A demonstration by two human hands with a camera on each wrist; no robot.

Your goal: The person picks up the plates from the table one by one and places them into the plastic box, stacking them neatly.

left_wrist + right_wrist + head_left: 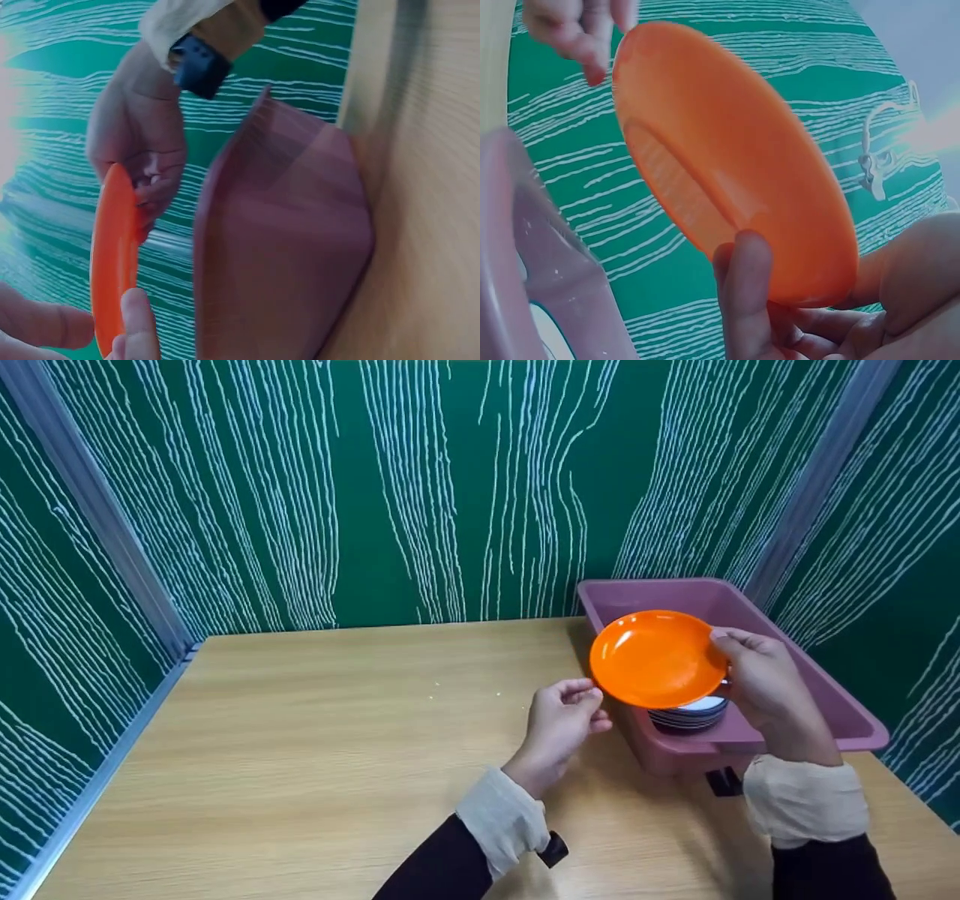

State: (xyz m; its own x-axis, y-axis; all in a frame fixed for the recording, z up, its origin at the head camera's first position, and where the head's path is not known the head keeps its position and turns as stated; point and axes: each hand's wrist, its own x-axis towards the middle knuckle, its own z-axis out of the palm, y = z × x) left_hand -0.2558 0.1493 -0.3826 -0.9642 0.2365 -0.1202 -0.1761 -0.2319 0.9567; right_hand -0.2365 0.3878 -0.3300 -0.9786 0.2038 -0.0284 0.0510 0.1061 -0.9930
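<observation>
An orange plate (658, 658) is held up over the pink bin (810, 675), tilted so its upper face shows in the head view. My right hand (776, 690) grips its right rim, thumb on the upper face and fingers against the underside (735, 165). At the opposite rim is my left hand (562, 727); in the left wrist view the plate's edge lies between its thumb (52, 322) and fingers. Below the orange plate, a stack of white plates with dark rims (686, 716) sits inside the bin, partly hidden.
The bin stands at the right of the wooden table (315, 757), near the green wall (480, 495) with white wavy lines. Several tiny pale specks lie on the tabletop left of it. Metal posts (112, 517) frame the corners.
</observation>
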